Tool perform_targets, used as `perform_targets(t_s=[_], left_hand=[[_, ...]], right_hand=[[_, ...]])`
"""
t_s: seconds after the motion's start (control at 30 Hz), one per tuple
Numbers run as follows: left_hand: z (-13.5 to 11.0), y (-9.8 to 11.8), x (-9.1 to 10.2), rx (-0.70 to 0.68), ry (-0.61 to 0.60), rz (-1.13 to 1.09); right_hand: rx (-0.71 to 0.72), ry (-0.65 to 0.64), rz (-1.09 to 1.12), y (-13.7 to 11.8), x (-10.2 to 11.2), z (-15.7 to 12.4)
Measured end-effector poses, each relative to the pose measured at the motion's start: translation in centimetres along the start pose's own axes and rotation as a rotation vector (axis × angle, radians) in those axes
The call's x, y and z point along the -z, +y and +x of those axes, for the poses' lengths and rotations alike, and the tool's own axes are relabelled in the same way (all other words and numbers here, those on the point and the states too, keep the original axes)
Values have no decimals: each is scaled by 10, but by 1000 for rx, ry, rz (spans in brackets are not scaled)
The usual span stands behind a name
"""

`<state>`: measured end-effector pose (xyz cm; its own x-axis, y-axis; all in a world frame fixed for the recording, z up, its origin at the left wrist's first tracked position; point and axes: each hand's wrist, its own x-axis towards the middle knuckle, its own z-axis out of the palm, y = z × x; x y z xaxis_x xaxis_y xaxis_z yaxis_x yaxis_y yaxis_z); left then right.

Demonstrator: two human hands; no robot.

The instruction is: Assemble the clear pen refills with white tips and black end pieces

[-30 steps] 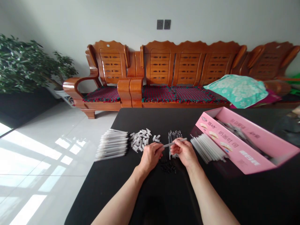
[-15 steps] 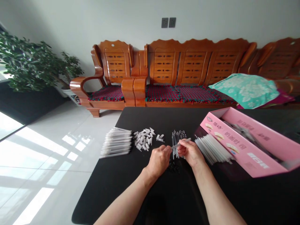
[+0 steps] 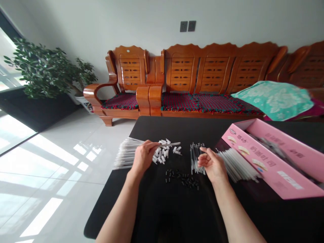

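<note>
My left hand [image 3: 143,156] is closed on a slim clear pen [image 3: 170,144] and holds it over the pile of finished clear pens [image 3: 125,153] at the table's left edge. A heap of small white caps [image 3: 164,152] lies just right of that hand. My right hand [image 3: 212,163] hovers with loosely curled fingers and nothing in it, between a bundle of thin refills [image 3: 195,156] and a fan of clear pen barrels [image 3: 238,162]. Small black end pieces [image 3: 183,178] are scattered in front, between both hands.
The black table [image 3: 182,209] carries an open pink box [image 3: 273,158] on its right side. Behind stand a wooden sofa [image 3: 202,77] with red cushions and a teal cloth [image 3: 274,99]. A potted plant [image 3: 48,72] is at the left, above glossy white floor tiles.
My left hand has carried the pen away from the right hand, leftwards to the pile of finished pens. My right hand let go and now hangs free. The camera has turned a little.
</note>
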<state>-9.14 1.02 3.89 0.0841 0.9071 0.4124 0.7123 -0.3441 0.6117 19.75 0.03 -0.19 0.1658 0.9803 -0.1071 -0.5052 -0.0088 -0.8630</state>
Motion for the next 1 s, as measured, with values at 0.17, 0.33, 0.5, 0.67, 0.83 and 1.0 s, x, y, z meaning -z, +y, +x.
perform_targets(t_s=[0.17, 0.33, 0.5, 0.67, 0.83, 1.0], left_hand=[[-9, -68, 62, 157, 146, 118], [-27, -116, 79, 212, 166, 206], [-33, -118, 76, 194, 163, 251], [-15, -85, 71, 218, 237, 220], [8, -27, 22, 218, 223, -67], [4, 15, -51, 127, 112, -201]], right_hand=[[-11, -28, -25, 2, 0, 0], [-8, -45, -43, 2, -2, 0], [121, 89, -73, -2, 5, 3], [315, 411, -199, -7, 22, 12], [452, 676, -416, -16, 49, 21], [389, 702, -1147, -33, 70, 18]])
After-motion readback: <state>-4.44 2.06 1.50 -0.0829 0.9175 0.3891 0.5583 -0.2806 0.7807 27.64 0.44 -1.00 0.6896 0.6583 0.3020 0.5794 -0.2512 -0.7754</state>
